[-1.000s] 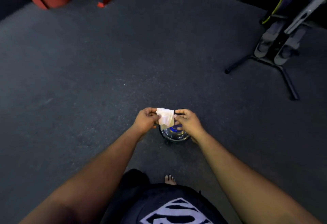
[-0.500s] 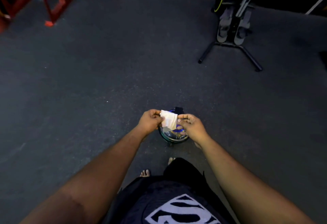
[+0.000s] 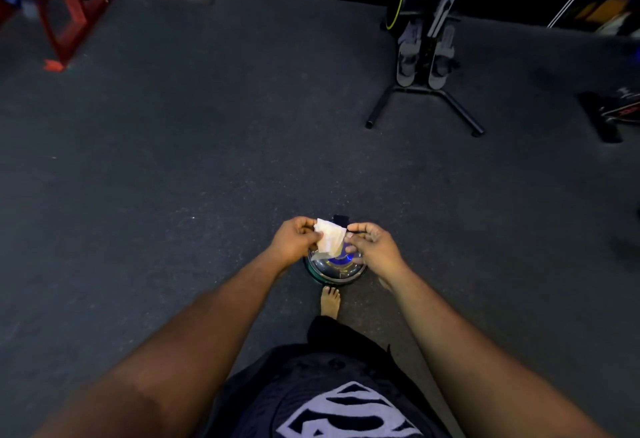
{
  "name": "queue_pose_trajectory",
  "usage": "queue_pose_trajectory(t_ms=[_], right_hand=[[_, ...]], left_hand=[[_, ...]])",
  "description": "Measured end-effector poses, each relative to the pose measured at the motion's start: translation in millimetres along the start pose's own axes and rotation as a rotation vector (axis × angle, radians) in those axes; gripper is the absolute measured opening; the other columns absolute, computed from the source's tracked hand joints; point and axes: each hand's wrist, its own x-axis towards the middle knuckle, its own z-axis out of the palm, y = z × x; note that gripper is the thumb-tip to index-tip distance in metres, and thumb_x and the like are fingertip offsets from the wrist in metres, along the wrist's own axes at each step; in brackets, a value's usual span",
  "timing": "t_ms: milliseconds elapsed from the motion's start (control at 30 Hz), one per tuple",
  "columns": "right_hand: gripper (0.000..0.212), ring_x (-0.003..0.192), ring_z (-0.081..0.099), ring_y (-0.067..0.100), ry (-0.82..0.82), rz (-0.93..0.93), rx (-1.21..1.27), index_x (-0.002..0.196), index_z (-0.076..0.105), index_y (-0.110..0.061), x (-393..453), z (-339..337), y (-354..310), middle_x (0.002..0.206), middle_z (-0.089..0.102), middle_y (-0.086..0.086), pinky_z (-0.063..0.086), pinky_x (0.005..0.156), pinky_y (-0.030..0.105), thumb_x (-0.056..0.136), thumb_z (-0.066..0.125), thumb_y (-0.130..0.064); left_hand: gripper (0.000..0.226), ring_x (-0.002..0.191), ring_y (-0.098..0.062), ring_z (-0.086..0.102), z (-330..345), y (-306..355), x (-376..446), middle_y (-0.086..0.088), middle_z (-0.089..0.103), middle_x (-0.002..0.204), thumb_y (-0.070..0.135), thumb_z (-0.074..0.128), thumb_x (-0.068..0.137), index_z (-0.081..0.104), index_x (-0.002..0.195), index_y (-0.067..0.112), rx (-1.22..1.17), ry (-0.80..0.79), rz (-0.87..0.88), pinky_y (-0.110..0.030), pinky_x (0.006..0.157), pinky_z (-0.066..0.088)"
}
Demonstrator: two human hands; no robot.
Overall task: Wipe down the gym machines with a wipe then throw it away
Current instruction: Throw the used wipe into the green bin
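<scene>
Wipe (image 3: 330, 240) is the small white folded thing you've got stretched between both hands, right over a shiny round bin (image 3: 335, 268) sitting on the dark gym floor (image 3: 173, 178). Your left hand (image 3: 294, 242) has its fingers curled round the wipe's left edge. Your right hand (image 3: 372, 247) pinches the right edge with thumb and fingertips, other fingers loosely bent. One bare foot (image 3: 330, 300) is planted just behind the bin. A black machine (image 3: 424, 56) with grey footplates stands well off to the upper right, and a red frame (image 3: 69, 11) is at upper left.
</scene>
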Motion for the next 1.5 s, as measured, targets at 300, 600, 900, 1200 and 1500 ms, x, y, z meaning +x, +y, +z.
queue_pose_trajectory(t_ms=[300,600,900,1200,1500], right_hand=[[0.018,0.073,0.065,0.009,0.019,0.001,0.044,0.114,0.065,-0.013,22,-4,-6,0.095,0.072,0.008,0.053,0.056,0.019,0.097,0.064,-0.009],[0.020,0.078,0.067,0.013,0.019,0.040,0.019,0.118,0.064,-0.014,32,-7,-3,0.097,0.071,0.007,0.056,0.065,0.030,0.098,0.064,-0.013],[0.019,0.069,0.064,0.010,-0.002,0.137,-0.040,0.115,0.064,-0.015,37,-12,13,0.096,0.071,0.008,0.053,0.056,0.024,0.096,0.068,-0.017],[0.011,0.055,0.059,0.008,0.052,0.287,-0.113,0.094,0.066,-0.021,74,-3,85,0.080,0.070,0.005,0.053,0.057,0.029,0.090,0.076,-0.020],[0.023,0.088,0.074,0.033,0.098,0.408,-0.067,0.094,0.070,-0.020,171,-1,175,0.093,0.077,0.009,0.059,0.084,0.054,0.075,0.076,-0.033]], left_hand=[[0.030,0.066,-0.015,0.063,0,17,17,-0.019,0.068,0.095,0.004,0.067,0.096,0.061,0.125,0.000,0.018,-0.040,0.016,-0.017,0.052,0.050],[0.029,0.063,-0.012,0.062,4,22,27,-0.015,0.069,0.092,0.004,0.067,0.096,0.061,0.124,0.001,0.075,-0.051,-0.006,-0.018,0.052,0.050],[0.031,0.056,-0.005,0.063,18,4,36,-0.006,0.068,0.085,0.001,0.069,0.094,0.060,0.123,-0.002,0.042,-0.071,-0.070,-0.025,0.057,0.055],[0.019,0.056,-0.006,0.065,51,-43,67,-0.005,0.066,0.079,-0.004,0.067,0.094,0.060,0.107,0.008,-0.025,-0.103,-0.316,-0.022,0.051,0.054],[0.024,0.056,-0.003,0.063,88,-83,155,-0.002,0.065,0.083,-0.003,0.062,0.096,0.060,0.116,0.011,0.046,-0.100,-0.439,-0.016,0.044,0.048]])
